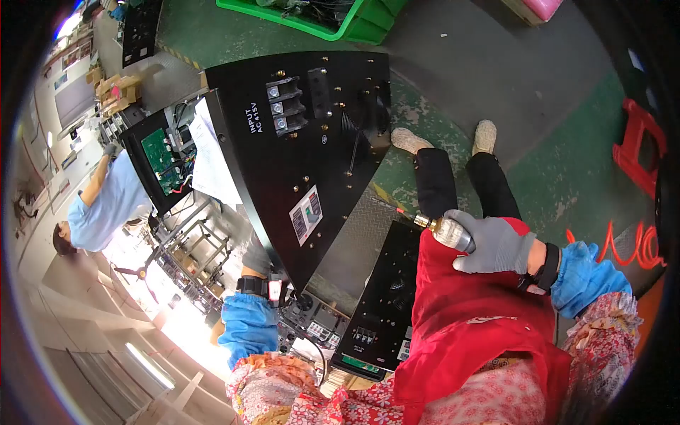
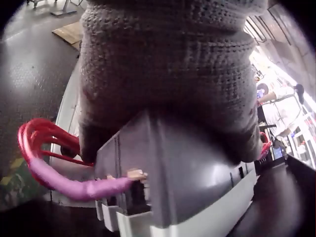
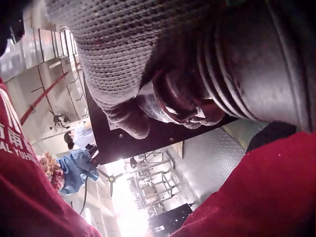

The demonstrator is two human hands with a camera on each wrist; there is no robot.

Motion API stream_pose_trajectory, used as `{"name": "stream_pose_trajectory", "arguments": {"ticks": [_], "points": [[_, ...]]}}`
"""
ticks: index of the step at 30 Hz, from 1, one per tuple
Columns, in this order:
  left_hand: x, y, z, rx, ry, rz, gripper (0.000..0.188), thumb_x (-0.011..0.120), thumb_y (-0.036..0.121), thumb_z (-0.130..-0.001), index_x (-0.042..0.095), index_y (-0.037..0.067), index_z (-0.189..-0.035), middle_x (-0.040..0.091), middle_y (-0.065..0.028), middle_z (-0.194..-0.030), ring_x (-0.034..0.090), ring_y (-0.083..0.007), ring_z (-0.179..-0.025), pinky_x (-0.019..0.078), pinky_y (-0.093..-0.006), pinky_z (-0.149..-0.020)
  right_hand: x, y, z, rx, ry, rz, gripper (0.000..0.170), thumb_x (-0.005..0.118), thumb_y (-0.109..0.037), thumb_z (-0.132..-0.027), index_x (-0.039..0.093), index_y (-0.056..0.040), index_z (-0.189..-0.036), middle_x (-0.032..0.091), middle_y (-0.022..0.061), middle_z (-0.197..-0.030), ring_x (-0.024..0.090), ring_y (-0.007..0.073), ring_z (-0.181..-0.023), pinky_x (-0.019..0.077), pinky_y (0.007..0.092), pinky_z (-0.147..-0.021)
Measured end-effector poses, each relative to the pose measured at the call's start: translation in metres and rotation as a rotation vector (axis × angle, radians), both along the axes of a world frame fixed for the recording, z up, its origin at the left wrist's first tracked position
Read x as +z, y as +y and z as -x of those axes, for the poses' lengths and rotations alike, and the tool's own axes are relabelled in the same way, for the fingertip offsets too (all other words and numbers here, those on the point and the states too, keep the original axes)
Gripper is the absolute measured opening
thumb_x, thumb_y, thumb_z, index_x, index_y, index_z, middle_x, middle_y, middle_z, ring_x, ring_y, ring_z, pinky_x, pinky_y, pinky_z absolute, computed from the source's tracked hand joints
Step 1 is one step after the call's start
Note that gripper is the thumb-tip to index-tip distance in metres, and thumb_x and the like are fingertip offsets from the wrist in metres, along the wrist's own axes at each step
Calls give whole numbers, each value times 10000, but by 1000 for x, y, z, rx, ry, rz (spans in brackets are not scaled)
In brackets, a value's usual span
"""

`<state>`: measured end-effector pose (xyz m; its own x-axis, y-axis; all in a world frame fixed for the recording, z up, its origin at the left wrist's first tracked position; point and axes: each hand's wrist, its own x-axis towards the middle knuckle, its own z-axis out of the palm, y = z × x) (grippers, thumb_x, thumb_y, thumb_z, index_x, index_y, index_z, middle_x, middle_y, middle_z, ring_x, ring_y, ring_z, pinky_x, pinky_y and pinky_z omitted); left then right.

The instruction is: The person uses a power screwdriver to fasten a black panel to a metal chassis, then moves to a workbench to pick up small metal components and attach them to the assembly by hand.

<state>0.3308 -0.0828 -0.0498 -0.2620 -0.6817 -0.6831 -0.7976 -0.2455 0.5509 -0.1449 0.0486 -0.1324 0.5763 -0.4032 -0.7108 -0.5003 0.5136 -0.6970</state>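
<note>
In the head view, my gloved right hand (image 1: 499, 244) grips a silver air screwdriver (image 1: 453, 234) with a brass-coloured nose, its bit pointing toward the black panel. The right wrist view shows the knit glove (image 3: 128, 64) curled round the tool's metal body (image 3: 242, 64). A large black panel (image 1: 269, 170) marked INPUT AC415V stands tilted ahead, with a terminal block (image 1: 285, 106) and several brass-coloured screws. Behind its lower left edge is my gloved left hand (image 1: 256, 258), fingers hidden. The left wrist view has that glove against a dark box-shaped part (image 2: 182, 168), beside red wires (image 2: 44, 133) with a purple sleeve (image 2: 84, 187).
Another black panel (image 1: 382, 297) lies below, near my lap. To the left, a person in blue (image 1: 113, 202) is by an open unit with a green circuit board (image 1: 161, 159). A green bin (image 1: 340, 32), red stool (image 1: 641, 149) and red coiled hose (image 1: 623, 244) surround me.
</note>
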Motion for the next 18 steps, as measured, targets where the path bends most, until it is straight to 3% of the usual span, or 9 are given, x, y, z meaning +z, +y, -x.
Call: {"name": "stream_pose_trajectory", "arguments": {"ticks": [14, 18], "points": [[-12, -1, 0, -98, 7, 55, 426, 544, 218, -993, 507, 43, -1380, 598, -145, -1311, 572, -283, -1211, 467, -373, -1048, 28, -13, -19, -60, -47, -5, 881, 701, -433, -773, 334, -134, -1516, 701, 223, -1028, 681, 422, -946, 533, 465, -841], [2, -5, 11, -383, -134, 235, 424, 532, 192, -999, 495, 37, -1392, 589, -156, -1323, 561, -291, -1226, 459, -371, -1059, 35, -14, -24, -89, -80, 38, 888, 727, -411, -765, 338, -130, -1512, 701, 224, -996, 680, 427, -925, 533, 476, -817]]}}
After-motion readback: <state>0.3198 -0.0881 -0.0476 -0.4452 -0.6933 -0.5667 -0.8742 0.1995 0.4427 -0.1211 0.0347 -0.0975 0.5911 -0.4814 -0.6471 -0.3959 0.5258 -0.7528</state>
